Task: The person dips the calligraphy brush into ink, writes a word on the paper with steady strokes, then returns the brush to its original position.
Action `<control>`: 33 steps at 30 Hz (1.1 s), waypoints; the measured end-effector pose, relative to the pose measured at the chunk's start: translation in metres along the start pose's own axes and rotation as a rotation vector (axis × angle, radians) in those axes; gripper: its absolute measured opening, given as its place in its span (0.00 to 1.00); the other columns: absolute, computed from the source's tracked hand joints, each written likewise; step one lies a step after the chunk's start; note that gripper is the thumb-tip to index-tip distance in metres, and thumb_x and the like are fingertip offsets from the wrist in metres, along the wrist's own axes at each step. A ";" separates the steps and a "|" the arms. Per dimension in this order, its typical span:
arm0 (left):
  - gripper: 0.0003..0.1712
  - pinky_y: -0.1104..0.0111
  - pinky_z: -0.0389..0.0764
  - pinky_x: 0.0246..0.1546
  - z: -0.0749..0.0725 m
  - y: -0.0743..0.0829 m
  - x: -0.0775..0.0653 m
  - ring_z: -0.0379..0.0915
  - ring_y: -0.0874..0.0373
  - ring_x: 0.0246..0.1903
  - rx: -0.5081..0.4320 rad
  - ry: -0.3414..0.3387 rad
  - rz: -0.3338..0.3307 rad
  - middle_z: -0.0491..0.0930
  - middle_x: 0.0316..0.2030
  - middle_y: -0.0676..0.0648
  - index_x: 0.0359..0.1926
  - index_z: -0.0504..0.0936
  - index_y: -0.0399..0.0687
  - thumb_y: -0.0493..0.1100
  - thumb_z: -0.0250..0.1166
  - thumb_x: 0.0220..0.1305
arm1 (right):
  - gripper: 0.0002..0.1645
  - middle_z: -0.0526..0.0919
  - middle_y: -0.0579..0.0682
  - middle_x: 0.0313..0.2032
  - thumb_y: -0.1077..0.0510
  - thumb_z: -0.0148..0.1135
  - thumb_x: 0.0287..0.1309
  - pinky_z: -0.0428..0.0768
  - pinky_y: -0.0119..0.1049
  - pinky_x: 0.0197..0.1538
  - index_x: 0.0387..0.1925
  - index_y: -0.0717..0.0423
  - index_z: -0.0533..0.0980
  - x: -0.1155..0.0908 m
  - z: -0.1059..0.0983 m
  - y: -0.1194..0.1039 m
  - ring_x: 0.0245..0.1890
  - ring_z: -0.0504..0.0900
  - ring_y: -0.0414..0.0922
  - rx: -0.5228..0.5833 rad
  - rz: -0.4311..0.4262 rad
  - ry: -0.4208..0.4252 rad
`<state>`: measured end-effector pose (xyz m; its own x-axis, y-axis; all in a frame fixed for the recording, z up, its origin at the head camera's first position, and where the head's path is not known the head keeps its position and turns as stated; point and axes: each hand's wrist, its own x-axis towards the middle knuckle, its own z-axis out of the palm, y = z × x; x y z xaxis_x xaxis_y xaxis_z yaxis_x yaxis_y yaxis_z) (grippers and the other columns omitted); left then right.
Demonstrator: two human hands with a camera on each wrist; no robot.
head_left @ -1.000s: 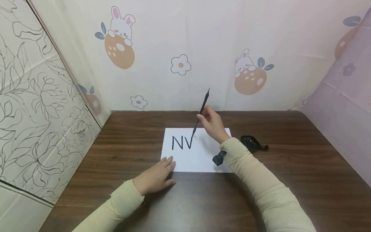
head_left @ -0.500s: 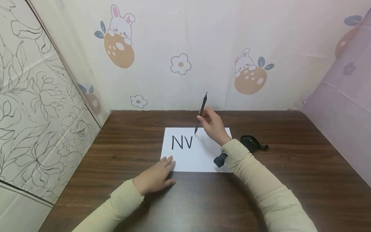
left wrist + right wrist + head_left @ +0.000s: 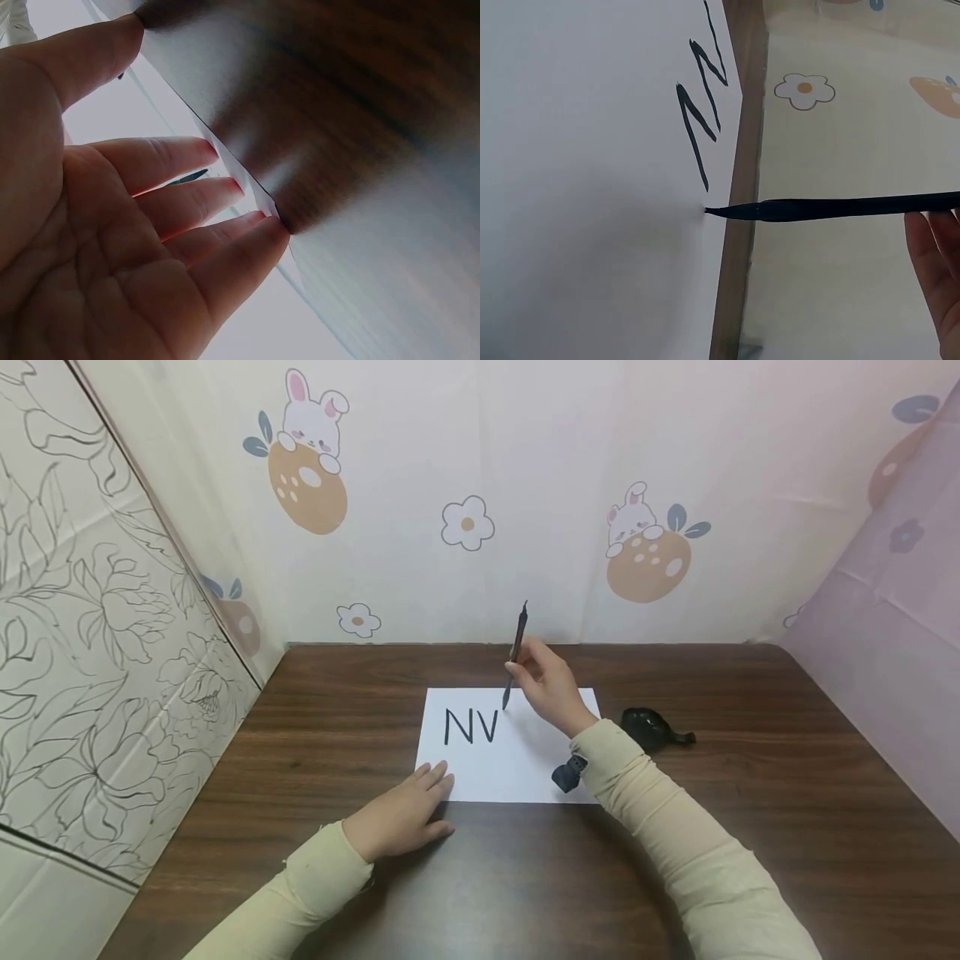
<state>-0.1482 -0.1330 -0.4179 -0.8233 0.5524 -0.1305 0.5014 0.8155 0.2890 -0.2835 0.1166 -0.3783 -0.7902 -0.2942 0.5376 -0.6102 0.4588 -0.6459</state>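
A dark writing brush is pinched near its middle by my right hand. In the right wrist view the tip of the brush is right at the paper's surface, beside the black strokes. On the white sheet of paper the letters "NV" stand in black at the upper left. My left hand lies with fingers spread, its fingertips on the sheet's lower left corner and its thumb on the table. The left wrist view shows its extended fingers along the paper's edge.
A black leaf-shaped dish with a short handle sits right of the paper, partly behind the right sleeve. A dark wrist device hangs over the sheet. The brown wooden table ends against a patterned wall cloth.
The brush tip has lifted off the top of the V's right stroke and shifted slightly right, then come down beside it. The brush now stands more upright. The left hand has stayed put.
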 end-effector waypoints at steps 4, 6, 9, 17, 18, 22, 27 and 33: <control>0.38 0.49 0.61 0.72 -0.001 0.001 0.000 0.55 0.36 0.72 -0.003 0.000 -0.001 0.60 0.72 0.34 0.69 0.66 0.34 0.51 0.65 0.65 | 0.08 0.80 0.51 0.38 0.59 0.58 0.68 0.83 0.43 0.46 0.46 0.57 0.72 0.000 0.001 0.000 0.42 0.82 0.46 -0.004 -0.004 -0.008; 0.38 0.49 0.61 0.72 -0.002 0.002 -0.001 0.55 0.36 0.72 -0.006 -0.002 -0.001 0.60 0.72 0.34 0.69 0.66 0.34 0.50 0.65 0.65 | 0.08 0.80 0.51 0.38 0.59 0.58 0.68 0.83 0.42 0.46 0.46 0.57 0.73 0.000 0.001 0.000 0.41 0.82 0.46 -0.002 -0.004 -0.013; 0.38 0.49 0.61 0.72 -0.002 0.002 -0.001 0.55 0.35 0.72 -0.012 -0.003 -0.003 0.60 0.72 0.34 0.69 0.66 0.34 0.50 0.65 0.65 | 0.08 0.80 0.51 0.38 0.59 0.58 0.67 0.83 0.41 0.44 0.45 0.57 0.73 0.000 0.002 0.000 0.39 0.82 0.46 0.002 0.000 -0.024; 0.38 0.49 0.61 0.72 -0.003 0.003 0.000 0.55 0.36 0.72 -0.007 -0.011 -0.007 0.60 0.72 0.34 0.69 0.66 0.34 0.51 0.65 0.65 | 0.08 0.80 0.50 0.37 0.59 0.59 0.67 0.83 0.40 0.43 0.46 0.55 0.73 -0.002 0.001 -0.002 0.39 0.82 0.45 0.002 0.018 -0.046; 0.38 0.49 0.61 0.72 -0.002 0.003 0.000 0.55 0.36 0.72 -0.006 -0.011 -0.007 0.60 0.72 0.34 0.69 0.66 0.34 0.51 0.65 0.65 | 0.08 0.80 0.50 0.37 0.59 0.59 0.67 0.83 0.39 0.43 0.46 0.56 0.73 -0.003 0.001 -0.002 0.39 0.82 0.45 0.001 0.016 -0.049; 0.38 0.49 0.61 0.72 -0.002 0.002 0.000 0.55 0.37 0.72 0.001 -0.016 -0.015 0.60 0.72 0.35 0.69 0.66 0.36 0.52 0.64 0.65 | 0.08 0.80 0.50 0.37 0.59 0.59 0.67 0.83 0.38 0.41 0.45 0.56 0.73 -0.003 0.001 -0.003 0.37 0.82 0.45 -0.010 0.011 -0.060; 0.39 0.49 0.61 0.72 0.000 0.001 0.001 0.55 0.37 0.72 0.003 -0.010 -0.010 0.60 0.72 0.35 0.69 0.66 0.35 0.52 0.64 0.65 | 0.08 0.80 0.50 0.35 0.59 0.60 0.66 0.83 0.38 0.40 0.44 0.58 0.73 -0.004 0.000 -0.004 0.35 0.82 0.45 0.000 0.011 -0.068; 0.39 0.49 0.61 0.72 0.001 0.000 0.001 0.55 0.37 0.72 0.008 -0.008 -0.012 0.60 0.72 0.35 0.69 0.66 0.35 0.52 0.65 0.65 | 0.08 0.81 0.50 0.36 0.60 0.60 0.66 0.83 0.39 0.39 0.45 0.57 0.73 -0.006 -0.002 -0.005 0.34 0.83 0.45 0.019 0.037 -0.080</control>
<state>-0.1488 -0.1318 -0.4190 -0.8270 0.5442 -0.1410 0.4941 0.8233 0.2795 -0.2755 0.1180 -0.3769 -0.8137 -0.3439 0.4687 -0.5810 0.4550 -0.6748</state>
